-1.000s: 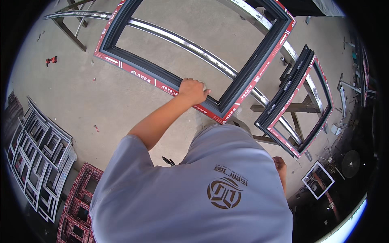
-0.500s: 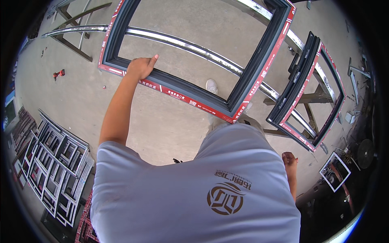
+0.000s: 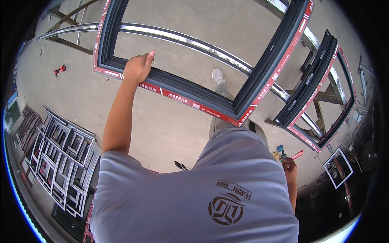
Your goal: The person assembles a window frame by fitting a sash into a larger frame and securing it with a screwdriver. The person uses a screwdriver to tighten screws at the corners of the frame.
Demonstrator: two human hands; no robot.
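Note:
A large dark grey window frame (image 3: 174,86) with red printed film along its outer faces lies across metal rails in front of me. My left hand (image 3: 138,69) is closed over its near bar, left of the middle, with the thumb sticking up. Down by my right hip, my right hand (image 3: 289,165) looks closed; its fingers are partly hidden. A small green and yellow object (image 3: 280,152) and a red strip (image 3: 298,154) show right at its fingertips. What exactly that hand grips I cannot make out.
A second dark frame with red film (image 3: 303,91) stands to the right on the same shiny rails (image 3: 190,42). A red and black power tool (image 3: 60,71) lies on the floor at left. Stacked metal frames (image 3: 65,158) lean at lower left; a white-edged frame (image 3: 338,167) stands lower right.
My right hand, seen before without anything showing at it, now has the green-yellow object and red strip at its fingers. My left hand keeps its grip; the whole view has shifted slightly.

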